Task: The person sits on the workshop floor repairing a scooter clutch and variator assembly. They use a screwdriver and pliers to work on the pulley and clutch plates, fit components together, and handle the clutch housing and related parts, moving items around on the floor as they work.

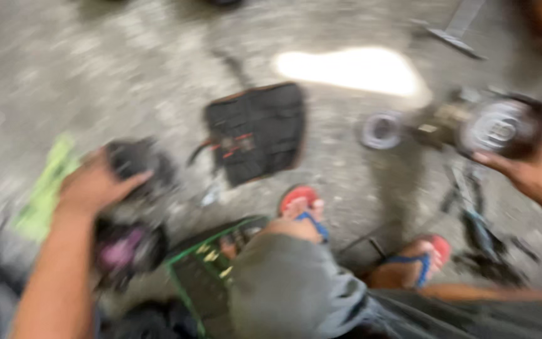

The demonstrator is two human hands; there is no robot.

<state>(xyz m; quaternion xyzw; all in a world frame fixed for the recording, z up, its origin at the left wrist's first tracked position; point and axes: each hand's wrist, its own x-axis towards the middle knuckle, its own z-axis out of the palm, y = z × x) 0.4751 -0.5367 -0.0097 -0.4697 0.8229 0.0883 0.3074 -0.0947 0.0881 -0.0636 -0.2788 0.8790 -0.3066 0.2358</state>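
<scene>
The view is blurring with motion. Across the upper half of the frame the grey, speckled concrete floor [127, 69] is lying mostly open, with a bright patch of light [352, 69] at upper centre. The lower half is crowding up: a green-edged tray of small parts [199, 276] is sitting at bottom centre beside the person's knee, and two feet in red-and-blue sandals [302, 204] are resting below centre.

At the left, the left hand [92, 185] is curling over a dark, rounded, lumpy part [136, 163], fingers wrapping its top; how tightly cannot be told. At the right edge, the right hand [537, 172] is cupping a round metal motor-like part [500, 129] with a ribbed pale face, fingers closing around its rim.

A black flat square pad [258, 132] with red wires is lying at centre, well apart from both hands.
</scene>
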